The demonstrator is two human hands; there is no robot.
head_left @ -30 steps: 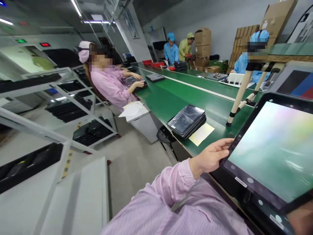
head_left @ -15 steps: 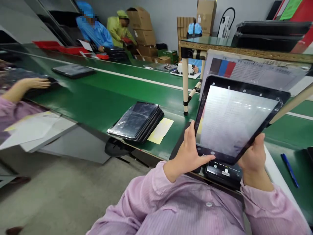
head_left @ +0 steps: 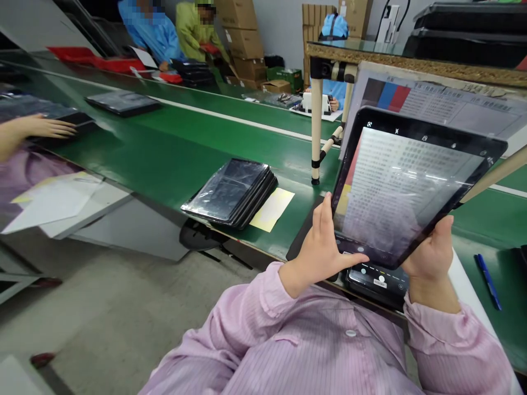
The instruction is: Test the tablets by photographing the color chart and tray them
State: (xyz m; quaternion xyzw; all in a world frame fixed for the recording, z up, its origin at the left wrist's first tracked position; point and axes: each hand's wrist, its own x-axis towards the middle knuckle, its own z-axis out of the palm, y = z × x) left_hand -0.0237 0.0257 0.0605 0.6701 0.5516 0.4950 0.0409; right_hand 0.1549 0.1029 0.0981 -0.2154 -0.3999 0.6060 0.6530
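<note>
While the left hand (head_left: 315, 249) and right hand (head_left: 432, 255) grip the tablet (head_left: 411, 197) at eight and five o'clock, its displayed print (head_left: 397, 167) has sharpened, suggesting better focus.

The work surface (head_left: 152, 153) is green. The sleeves (head_left: 247, 307) are pink with thin stripes. The pen (head_left: 488, 281) is blue. The chart (head_left: 436, 104) carries brown, blue and red blocks. The trays (head_left: 74, 55) are red.

Factory assembly workshop | workers in coloured smocks (head_left: 150, 30) lining a long green table (head_left: 197, 123) | tablet stack (head_left: 233, 192) sitting there | cardboard cartons (head_left: 242, 41) standing by the wall
</note>
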